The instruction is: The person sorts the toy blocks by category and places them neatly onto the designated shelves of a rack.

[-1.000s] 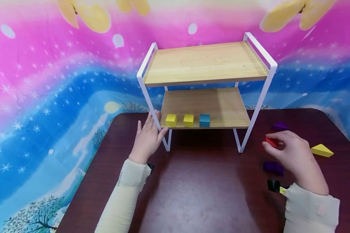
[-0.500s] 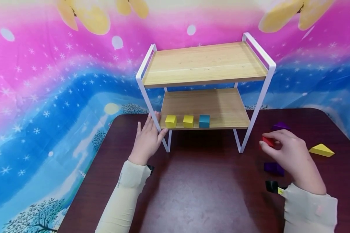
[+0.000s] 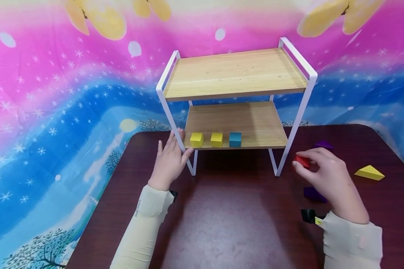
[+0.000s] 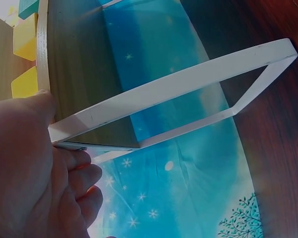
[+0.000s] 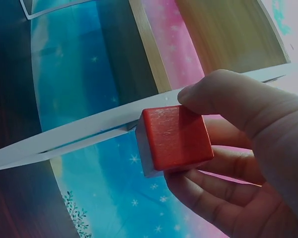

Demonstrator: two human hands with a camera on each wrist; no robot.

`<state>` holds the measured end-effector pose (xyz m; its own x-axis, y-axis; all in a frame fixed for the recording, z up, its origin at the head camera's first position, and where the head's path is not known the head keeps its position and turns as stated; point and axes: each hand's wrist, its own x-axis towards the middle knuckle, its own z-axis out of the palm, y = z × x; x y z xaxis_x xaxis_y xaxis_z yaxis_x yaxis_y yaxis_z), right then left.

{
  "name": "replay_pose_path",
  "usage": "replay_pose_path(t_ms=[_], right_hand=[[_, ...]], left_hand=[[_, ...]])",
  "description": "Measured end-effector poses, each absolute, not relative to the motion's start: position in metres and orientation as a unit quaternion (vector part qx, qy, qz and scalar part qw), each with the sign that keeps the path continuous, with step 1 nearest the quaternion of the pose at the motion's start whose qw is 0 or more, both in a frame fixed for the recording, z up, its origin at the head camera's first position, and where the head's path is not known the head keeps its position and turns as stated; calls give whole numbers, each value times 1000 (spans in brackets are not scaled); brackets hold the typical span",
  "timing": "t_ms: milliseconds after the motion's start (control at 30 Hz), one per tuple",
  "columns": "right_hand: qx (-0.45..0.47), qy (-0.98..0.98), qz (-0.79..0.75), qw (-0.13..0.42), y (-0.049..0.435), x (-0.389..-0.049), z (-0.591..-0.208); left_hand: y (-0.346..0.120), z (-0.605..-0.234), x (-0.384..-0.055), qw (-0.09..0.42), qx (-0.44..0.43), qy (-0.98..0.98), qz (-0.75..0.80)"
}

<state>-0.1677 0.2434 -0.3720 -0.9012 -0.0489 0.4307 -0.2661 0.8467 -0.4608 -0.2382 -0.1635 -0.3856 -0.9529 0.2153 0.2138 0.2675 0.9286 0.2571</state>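
My right hand [image 3: 328, 172] pinches a red cube [image 3: 302, 161] between thumb and fingers, to the right of the shelf's front right leg. In the right wrist view the red block [image 5: 179, 138] shows its square face, with the thumb on top and fingertips below. My left hand [image 3: 170, 160] holds the front left leg of the two-tier shelf [image 3: 235, 74], its thumb at the lower board's corner and its fingers behind the leg. Along the lower board's front edge stand two yellow cubes [image 3: 196, 140] and a blue cube [image 3: 235, 139], in a row with gaps.
On the dark table [image 3: 222, 224] at the right lie a yellow triangular block [image 3: 370, 172], a purple block [image 3: 324, 144] behind the right hand and another purple block [image 3: 314, 193] partly hidden by it. A patterned cloth [image 3: 70, 93] hangs behind the shelf.
My right hand has moved a little left with the red cube, towards the shelf's right leg. The left hand stays at the left leg, and the cubes on the board keep their places.
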Motion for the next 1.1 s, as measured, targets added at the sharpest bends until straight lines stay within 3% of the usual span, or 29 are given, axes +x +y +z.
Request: replay_pose_path(t_ms=[1100], right_hand=[[133, -927, 269, 226, 219, -168, -372]], left_hand=[[-164, -387, -237, 103, -130, -975, -145]])
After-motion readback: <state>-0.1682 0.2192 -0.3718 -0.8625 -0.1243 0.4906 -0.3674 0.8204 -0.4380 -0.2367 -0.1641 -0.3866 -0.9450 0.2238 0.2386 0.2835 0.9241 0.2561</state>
